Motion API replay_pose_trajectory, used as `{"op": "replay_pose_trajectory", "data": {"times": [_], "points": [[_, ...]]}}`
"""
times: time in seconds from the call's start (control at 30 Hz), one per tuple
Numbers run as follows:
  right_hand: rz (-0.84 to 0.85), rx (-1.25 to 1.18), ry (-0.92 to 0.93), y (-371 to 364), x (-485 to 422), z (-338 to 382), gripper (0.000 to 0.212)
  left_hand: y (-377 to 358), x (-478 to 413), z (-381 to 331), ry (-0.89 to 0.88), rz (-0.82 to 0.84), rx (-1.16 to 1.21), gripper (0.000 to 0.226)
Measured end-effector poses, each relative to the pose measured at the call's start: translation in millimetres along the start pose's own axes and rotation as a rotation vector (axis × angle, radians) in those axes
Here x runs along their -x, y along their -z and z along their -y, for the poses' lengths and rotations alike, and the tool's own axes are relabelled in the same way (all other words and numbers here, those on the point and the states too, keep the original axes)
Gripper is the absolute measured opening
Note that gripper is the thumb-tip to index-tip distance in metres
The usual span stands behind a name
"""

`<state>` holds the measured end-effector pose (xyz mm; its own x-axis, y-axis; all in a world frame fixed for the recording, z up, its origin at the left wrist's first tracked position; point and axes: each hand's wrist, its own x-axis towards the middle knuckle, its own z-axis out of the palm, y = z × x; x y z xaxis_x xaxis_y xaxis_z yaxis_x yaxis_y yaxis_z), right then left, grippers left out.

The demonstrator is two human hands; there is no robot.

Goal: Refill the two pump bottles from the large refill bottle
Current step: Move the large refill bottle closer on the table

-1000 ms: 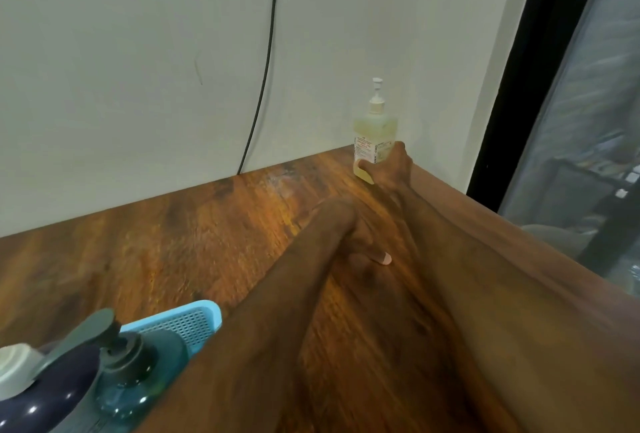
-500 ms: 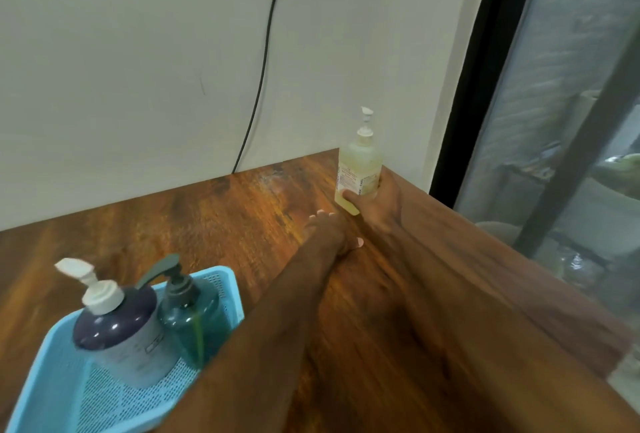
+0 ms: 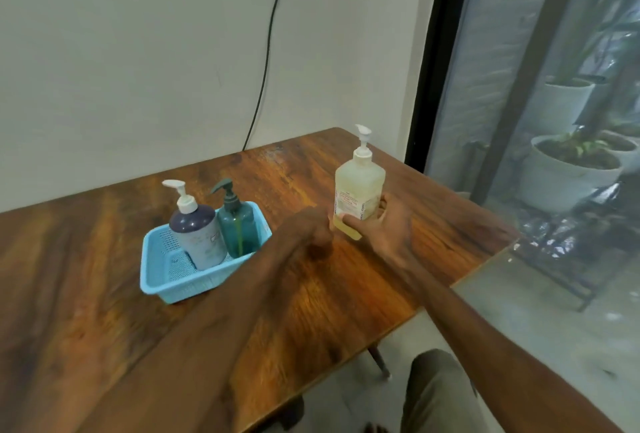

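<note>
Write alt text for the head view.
A person's right hand grips a pale yellow pump bottle at a wooden table, the blurred left hand close beside it. A dark purple bottle and a teal bottle stand in a blue basket.

1. Table (image 3: 104, 294): wood, varnished, glossy, visible grain.
2. Basket (image 3: 152, 280): pale blue plastic, perforated, matt.
3. Yellow bottle (image 3: 360, 183): translucent plastic, paper label.
4. Teal bottle (image 3: 239, 228): clear tinted plastic, glossy.
5. Purple bottle (image 3: 194, 225): dark, glossy shoulder.
6. Wall (image 3: 138, 52): matt paint.
</note>
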<state>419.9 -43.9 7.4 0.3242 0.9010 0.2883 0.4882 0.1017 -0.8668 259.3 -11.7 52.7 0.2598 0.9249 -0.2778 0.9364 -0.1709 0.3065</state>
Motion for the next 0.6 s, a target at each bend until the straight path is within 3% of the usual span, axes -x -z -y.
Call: {"op": "replay_pose_trajectory", "data": {"times": [0.27,0.6], "points": [[0.018,0.073,0.083,14,59,4,0.077,-26,49,5,-0.124,-0.08,0.25,0.052],[-0.022,0.115,0.02,5,60,-5,0.087,-48,44,8,-0.196,-0.099,0.467,0.083]]}}
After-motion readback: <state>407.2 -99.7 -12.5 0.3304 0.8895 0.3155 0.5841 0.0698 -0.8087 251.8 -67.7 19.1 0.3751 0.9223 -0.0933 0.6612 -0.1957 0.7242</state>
